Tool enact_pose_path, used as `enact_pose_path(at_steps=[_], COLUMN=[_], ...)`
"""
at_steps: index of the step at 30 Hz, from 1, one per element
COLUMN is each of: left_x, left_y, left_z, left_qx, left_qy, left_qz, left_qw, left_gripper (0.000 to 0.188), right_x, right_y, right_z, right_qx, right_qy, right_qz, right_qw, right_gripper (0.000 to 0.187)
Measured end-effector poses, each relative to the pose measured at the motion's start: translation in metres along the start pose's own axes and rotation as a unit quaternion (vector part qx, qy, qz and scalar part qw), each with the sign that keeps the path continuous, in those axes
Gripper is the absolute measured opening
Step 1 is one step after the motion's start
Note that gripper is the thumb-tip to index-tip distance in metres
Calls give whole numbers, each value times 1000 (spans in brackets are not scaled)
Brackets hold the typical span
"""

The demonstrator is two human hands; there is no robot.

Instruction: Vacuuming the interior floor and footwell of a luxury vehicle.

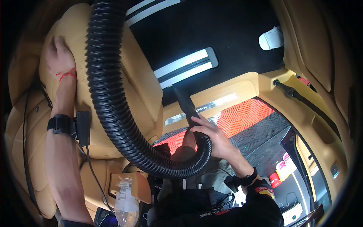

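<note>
Seat [136, 75] far L, tan, perforated, prob. padded but firm; L hand [61, 60] rests on it, fingers loosely spread, nothing held AFAICT. Hose [106, 87], blk & ribbed, loops down mid-view to R hand [213, 138]: bendy, prob. light for its bulk, ribs likely grippy, could tug or spring back. Nozzle [186, 106], smooth blk, looks like stiff, tough plastic, maybe slick; slants over door sill [247, 85], tip nr dark floor [242, 22], contact unclear. R hand is curled round its rear end by the hose joint: best spot to hold, IMO. Surroundings, L to R: clear bottle [126, 202] at bottom; silvery rails [185, 70] on floor, likely carpeted; red matting [245, 117] outside doorway; white item [271, 39], ID unclear.
</note>
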State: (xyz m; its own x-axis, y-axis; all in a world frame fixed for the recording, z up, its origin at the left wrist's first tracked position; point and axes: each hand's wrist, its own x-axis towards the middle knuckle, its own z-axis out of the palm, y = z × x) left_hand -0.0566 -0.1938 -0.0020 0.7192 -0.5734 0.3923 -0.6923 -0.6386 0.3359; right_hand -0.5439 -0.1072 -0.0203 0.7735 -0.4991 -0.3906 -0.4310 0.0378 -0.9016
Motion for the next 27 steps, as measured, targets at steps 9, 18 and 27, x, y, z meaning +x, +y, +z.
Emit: enact_pose_path(at_steps=[9, 18, 27], left_x=[2, 15, -23], left_y=[-5, -8, 164], left_z=[3, 4, -95], left_qx=[-10, 125, 297], left_qy=[28, -14, -311], left_qz=[22, 43, 310], left_qw=[999, 991, 848], left_gripper=[58, 61, 32], right_x=[6, -38, -11], right_y=[-15, 7, 4], right_z=[-23, -51, -86], right_qx=[-19, 130, 169], right_qy=[-37, 83, 79], right_qz=[16, 65, -50], right_qw=[999, 986, 981], right_gripper=[53, 48, 53])
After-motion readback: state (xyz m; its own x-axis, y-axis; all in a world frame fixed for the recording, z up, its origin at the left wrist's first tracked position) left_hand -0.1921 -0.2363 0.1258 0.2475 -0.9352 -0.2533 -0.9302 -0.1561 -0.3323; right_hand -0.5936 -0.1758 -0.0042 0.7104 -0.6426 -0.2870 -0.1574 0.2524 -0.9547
